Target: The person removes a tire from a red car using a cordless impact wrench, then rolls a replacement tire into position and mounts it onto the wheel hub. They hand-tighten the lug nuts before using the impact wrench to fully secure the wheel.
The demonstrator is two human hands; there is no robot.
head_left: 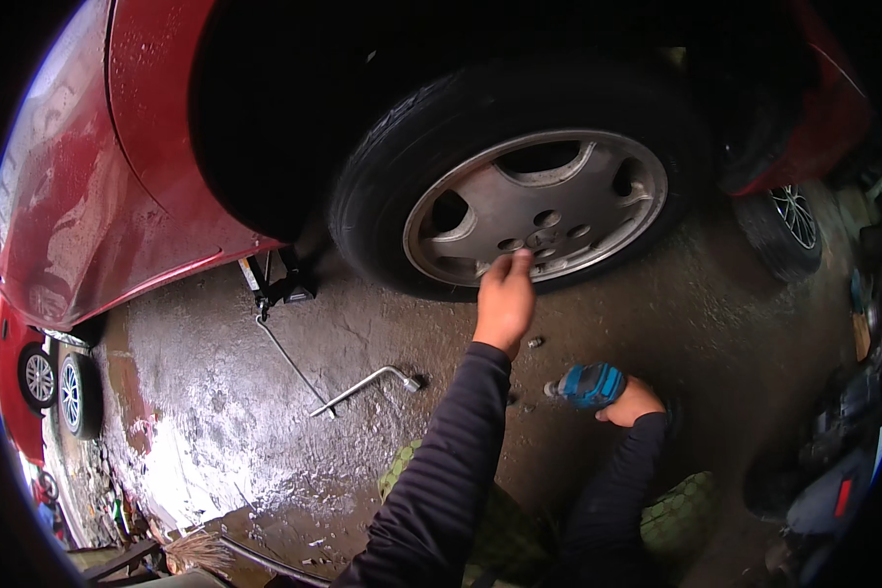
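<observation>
The wheel (612, 186), a black tyre on a grey alloy rim with round bolt holes, sits in the arch of a red car (157, 176). My left hand (507, 304) reaches to the lower part of its hub, thumb and fingers closed together at a bolt hole. Whatever they pinch is hidden. Lower and to the right, my right hand (635, 402) grips a blue cordless impact wrench (593, 386), its nose pointing left over the floor. A small lug nut (535, 342) lies on the floor below the wheel, with other small pieces near the tool's nose.
An L-shaped lug wrench (363, 384) lies on the wet floor, touching a thin metal rod (292, 355) that runs to a jack (272, 282) beneath the car. Loose wheels stand at right (784, 230) and far left (80, 395). A broom (196, 552) lies lower left.
</observation>
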